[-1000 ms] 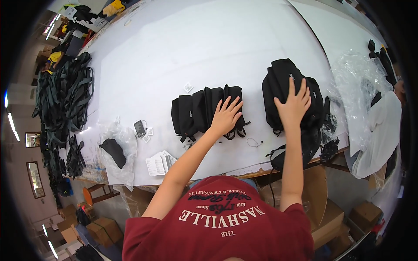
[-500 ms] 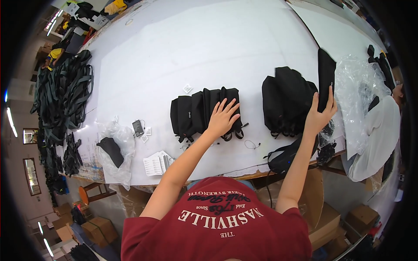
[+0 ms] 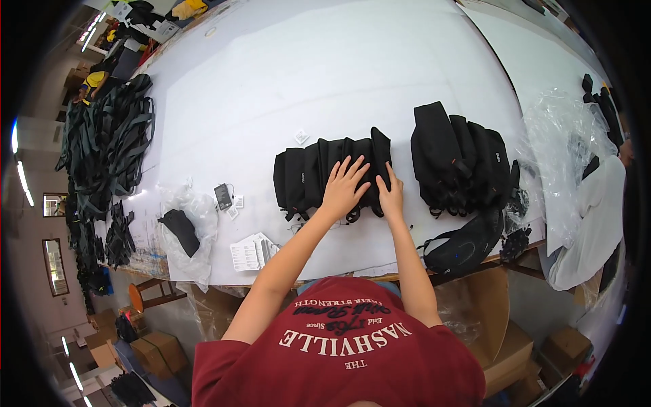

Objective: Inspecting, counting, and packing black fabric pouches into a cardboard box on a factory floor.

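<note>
- Row of black pouches (image 3: 293,178) lay overlapped on the white desk (image 3: 271,74), left of my landmark, the pouch pile (image 3: 447,142).
- End pouch (image 3: 381,148) was the row's member closest to the pile; its long axis ran roughly away from the person, top leaning slightly left.
- Right hand (image 3: 390,195), the nearer, touched its pile-side edge, fingers slightly bent; I could not tell whether it gripped.
- Left hand (image 3: 344,193), farther from the pile, rested with fingers spread across the row, grasping nothing visible.
- Pouches looked matte, soft, dark straps at their near ends.
</note>
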A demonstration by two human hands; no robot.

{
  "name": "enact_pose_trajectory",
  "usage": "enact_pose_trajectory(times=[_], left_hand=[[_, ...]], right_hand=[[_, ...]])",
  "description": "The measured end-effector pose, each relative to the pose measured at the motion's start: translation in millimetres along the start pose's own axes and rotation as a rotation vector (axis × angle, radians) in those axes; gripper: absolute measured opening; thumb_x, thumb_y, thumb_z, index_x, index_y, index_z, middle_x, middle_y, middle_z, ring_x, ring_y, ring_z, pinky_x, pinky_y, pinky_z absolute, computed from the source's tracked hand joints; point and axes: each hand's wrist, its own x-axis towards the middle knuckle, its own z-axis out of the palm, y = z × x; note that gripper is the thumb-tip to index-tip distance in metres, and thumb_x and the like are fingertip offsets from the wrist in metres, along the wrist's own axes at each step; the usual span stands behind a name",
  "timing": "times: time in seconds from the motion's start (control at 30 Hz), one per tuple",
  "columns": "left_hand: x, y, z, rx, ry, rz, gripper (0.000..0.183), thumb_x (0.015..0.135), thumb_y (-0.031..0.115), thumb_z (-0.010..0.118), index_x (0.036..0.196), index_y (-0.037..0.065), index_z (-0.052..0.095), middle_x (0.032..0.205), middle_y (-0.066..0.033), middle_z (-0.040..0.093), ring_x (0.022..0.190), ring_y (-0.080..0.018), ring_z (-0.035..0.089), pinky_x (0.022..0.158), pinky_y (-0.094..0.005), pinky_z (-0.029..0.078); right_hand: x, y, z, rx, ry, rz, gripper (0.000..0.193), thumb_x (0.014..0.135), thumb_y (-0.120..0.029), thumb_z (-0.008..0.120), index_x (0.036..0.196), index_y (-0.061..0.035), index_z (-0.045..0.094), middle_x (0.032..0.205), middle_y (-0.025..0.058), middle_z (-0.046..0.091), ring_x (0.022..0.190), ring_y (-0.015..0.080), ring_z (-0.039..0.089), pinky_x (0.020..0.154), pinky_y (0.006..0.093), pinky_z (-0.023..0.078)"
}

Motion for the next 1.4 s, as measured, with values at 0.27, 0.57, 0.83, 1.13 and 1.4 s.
enact_pose_trajectory(times=[0.27, 0.57, 0.83, 1.13, 1.4], left_hand=[[13, 21, 0, -0.119, 0.083, -0.008, 0.044, 0.093, 0.032, 0.045, 0.134, 0.014, 0.043, 0.144, -0.0037, 0.034, 0.132, -0.0271, 0.029, 0.108, -0.0433, 0.019], [5, 5, 17, 0.024, 0.080, -0.011, 0.040, 0.094, 0.030, 0.043, 0.129, 0.012, 0.048, 0.144, -0.0031, 0.033, 0.132, -0.0257, 0.030, 0.108, -0.0419, 0.020], [12, 17, 13, 0.002, 0.075, 0.004, 0.038, 0.094, 0.028, 0.044, 0.128, 0.013, 0.050, 0.144, -0.0023, 0.034, 0.132, -0.0256, 0.030, 0.108, -0.0412, 0.020], [18, 13, 8, -0.318, 0.094, -0.179, 0.046, 0.096, 0.028, 0.041, 0.137, 0.010, 0.036, 0.138, -0.0052, 0.042, 0.129, -0.0264, 0.034, 0.108, -0.0400, 0.016], [19, 25, 21, -0.055, 0.031, -0.094, 0.043, 0.095, 0.034, 0.039, 0.138, 0.030, 0.038, 0.147, -0.0042, 0.027, 0.132, -0.0310, 0.027, 0.108, -0.0463, 0.012]], right_hand=[[10, 9, -8, 0.267, -0.509, -0.086, 0.050, 0.095, -0.035, 0.041, 0.141, -0.0151, 0.034, 0.134, 0.0158, 0.044, 0.121, 0.0268, 0.045, 0.099, 0.0344, 0.035], [7, -50, -38, -0.042, -0.599, -0.120, 0.048, 0.088, -0.024, 0.052, 0.135, -0.0134, 0.043, 0.136, 0.0137, 0.042, 0.128, 0.0234, 0.037, 0.106, 0.0333, 0.026], [58, -97, -124, -0.905, 0.268, -0.360, 0.060, 0.068, -0.012, 0.068, 0.125, -0.0213, 0.052, 0.134, 0.0131, 0.042, 0.120, 0.0328, 0.038, 0.098, 0.0451, 0.031], [-16, -105, -62, 0.051, 0.184, -0.525, 0.049, 0.081, -0.011, 0.062, 0.128, -0.0086, 0.049, 0.122, 0.0103, 0.054, 0.113, 0.0265, 0.049, 0.096, 0.0358, 0.034], [7, 6, -21, -0.227, -0.114, -0.271, 0.059, 0.080, -0.027, 0.062, 0.133, -0.0110, 0.041, 0.127, 0.0153, 0.047, 0.116, 0.0344, 0.043, 0.099, 0.0441, 0.033]])
